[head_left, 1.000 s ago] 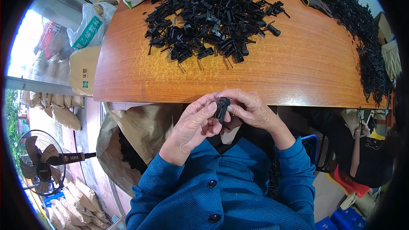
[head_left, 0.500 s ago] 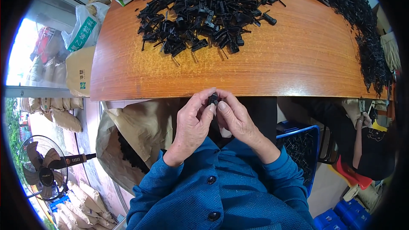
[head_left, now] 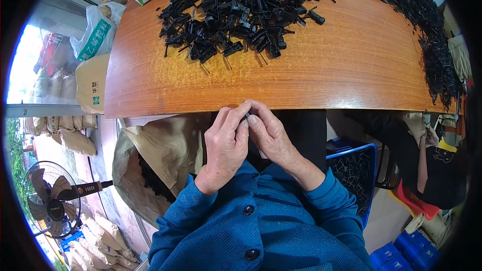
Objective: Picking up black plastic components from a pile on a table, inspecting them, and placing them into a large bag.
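Across the upper view, a broad brown wooden table (head_left: pixel 351 70), scuffed yellowish toward the front. Spread from the far edge toward the middle, left of centre, a loose pile of black plastic parts (head_left: pixel 241 17), with thin stems poking out here and there. Along the right edge, a long tangled heap of thin black pieces (head_left: pixel 434 55). Below the near edge, toward the left corner, an open paper sack (head_left: pixel 168 143) with something black inside. Below the same edge, right of the middle, a blue bin (head_left: pixel 374 170) with black bits (head_left: pixel 351 168) in it.

Just at the middle of the near edge, left hand (head_left: pixel 221 143) and right hand (head_left: pixel 272 135), close together. Fingers (head_left: pixel 232 118) of both clamped on one small black part (head_left: pixel 247 116), with fingertips meeting over it. Mostly hidden by the grip; cannot tell its full shape.

Seems to be midway through working a single part by fingertip; cannot tell whether pressing, twisting or pulling. Probably calls next for a steady pinch on one side and a small, controlled effort on the other.
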